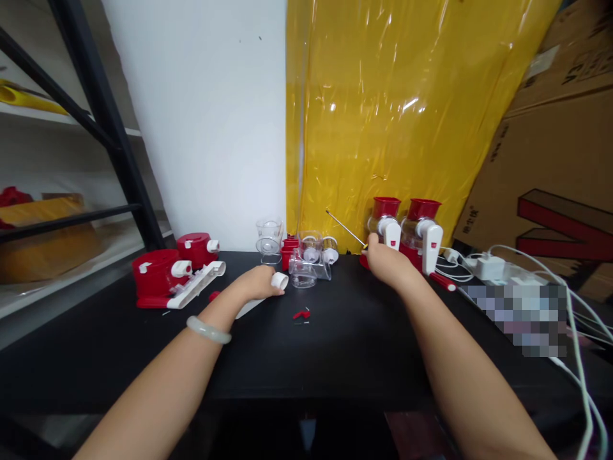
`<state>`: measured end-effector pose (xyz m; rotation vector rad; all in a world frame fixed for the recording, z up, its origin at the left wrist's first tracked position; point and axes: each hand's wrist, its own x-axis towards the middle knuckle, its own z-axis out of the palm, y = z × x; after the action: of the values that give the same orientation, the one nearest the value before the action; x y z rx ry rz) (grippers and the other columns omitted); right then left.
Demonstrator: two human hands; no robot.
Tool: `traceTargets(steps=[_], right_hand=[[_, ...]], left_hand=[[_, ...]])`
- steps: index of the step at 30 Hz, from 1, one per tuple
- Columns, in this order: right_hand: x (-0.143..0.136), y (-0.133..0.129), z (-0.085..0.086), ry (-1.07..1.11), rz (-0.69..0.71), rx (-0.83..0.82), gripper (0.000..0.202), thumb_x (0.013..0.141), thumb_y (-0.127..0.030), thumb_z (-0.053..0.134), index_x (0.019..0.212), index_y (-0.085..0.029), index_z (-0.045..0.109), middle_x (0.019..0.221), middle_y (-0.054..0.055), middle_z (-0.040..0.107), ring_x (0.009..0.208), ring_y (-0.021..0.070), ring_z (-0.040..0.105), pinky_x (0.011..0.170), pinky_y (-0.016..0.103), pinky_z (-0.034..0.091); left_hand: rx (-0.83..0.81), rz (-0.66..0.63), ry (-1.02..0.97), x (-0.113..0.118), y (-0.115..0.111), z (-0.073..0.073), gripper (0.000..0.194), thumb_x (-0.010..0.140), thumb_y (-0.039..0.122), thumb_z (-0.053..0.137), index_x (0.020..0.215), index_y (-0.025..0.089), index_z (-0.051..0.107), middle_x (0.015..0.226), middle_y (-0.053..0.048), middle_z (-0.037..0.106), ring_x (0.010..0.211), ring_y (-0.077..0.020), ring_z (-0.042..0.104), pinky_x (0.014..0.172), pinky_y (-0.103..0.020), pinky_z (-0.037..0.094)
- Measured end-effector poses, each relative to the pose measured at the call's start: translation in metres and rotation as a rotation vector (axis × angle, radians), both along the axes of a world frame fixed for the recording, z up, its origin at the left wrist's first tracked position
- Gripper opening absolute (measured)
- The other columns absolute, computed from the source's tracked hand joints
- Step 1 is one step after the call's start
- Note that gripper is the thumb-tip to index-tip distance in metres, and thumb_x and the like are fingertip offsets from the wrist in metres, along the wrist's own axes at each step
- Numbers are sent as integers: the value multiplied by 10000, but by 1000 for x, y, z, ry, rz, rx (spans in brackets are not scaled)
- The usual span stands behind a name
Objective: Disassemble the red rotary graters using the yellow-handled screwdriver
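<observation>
My left hand is closed around a white crank handle, whose round white end sticks out past the fingers, low over the black table. Part of its long arm shows below the palm. In my right hand is a screwdriver, its thin shaft pointing up and to the left. Between the hands lie a small red plastic piece and a screw. Just beyond my left hand stand a clear plastic hopper, a clear housing and metal grating drums.
Two red-and-white rotary graters stand at the back right. Red bases with another white crank arm sit at the left. White chargers and cables lie at the right, near a large cardboard box. Black shelving rises at the left.
</observation>
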<state>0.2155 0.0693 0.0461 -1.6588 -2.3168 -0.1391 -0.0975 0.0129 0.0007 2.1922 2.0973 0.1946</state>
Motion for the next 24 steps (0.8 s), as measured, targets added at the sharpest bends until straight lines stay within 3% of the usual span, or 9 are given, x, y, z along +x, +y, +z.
traceTargets(steps=[2,5,8,10,13,17,20,24], right_hand=[[-6,0,-1,58,-5,113,289,977,-344,315,1157,-131,391,901,173,673,851,298,678,679,339,454],[-14,1,-2,200,-6,252,309,970,-368,324,1196,-159,358,980,172,665,884,303,670,715,358,466],[-18,5,-5,399,58,250,320,953,-343,332,1212,-154,331,1034,182,645,917,304,661,768,393,479],[-21,7,-7,531,154,204,336,922,-298,369,1217,-148,312,1057,180,629,946,285,654,810,400,487],[-25,10,-12,649,360,190,410,873,-224,409,1250,-139,269,1168,193,574,1071,237,614,908,388,476],[-17,10,-25,617,593,224,496,908,-269,427,1342,-124,234,1246,210,547,1233,228,530,1011,429,435],[0,6,-37,640,594,280,521,894,-355,522,1348,-181,334,1193,156,617,1155,233,594,996,444,461],[17,-7,-43,522,604,315,274,870,-407,580,1059,-211,618,1043,95,700,999,217,661,937,382,504]], left_hand=[[-6,-33,-22,-2,-3,6,392,661,509,662,852,168,631,925,-126,698,852,-319,650,705,-350,449],[27,-111,-123,-4,-11,17,379,715,533,610,861,186,565,926,-106,684,857,-300,644,714,-345,452],[-13,-169,-358,-3,-21,28,356,788,531,544,906,202,479,882,-68,673,819,-257,657,708,-326,482],[-45,-154,-523,-2,-26,33,371,799,538,540,943,209,450,816,-35,651,732,-230,660,645,-313,504],[48,-119,-683,-2,-29,33,414,786,546,570,1003,216,447,788,-11,610,631,-194,629,542,-299,512],[204,-201,-801,-5,-21,27,484,742,470,659,1102,224,449,872,-22,608,591,-155,593,489,-286,516],[310,-190,-827,-6,-14,22,495,747,412,668,1146,223,443,857,-20,608,572,-141,582,467,-263,501],[471,-80,-792,-1,-9,17,380,791,400,617,1087,218,464,781,11,600,531,-128,570,473,-246,478]])
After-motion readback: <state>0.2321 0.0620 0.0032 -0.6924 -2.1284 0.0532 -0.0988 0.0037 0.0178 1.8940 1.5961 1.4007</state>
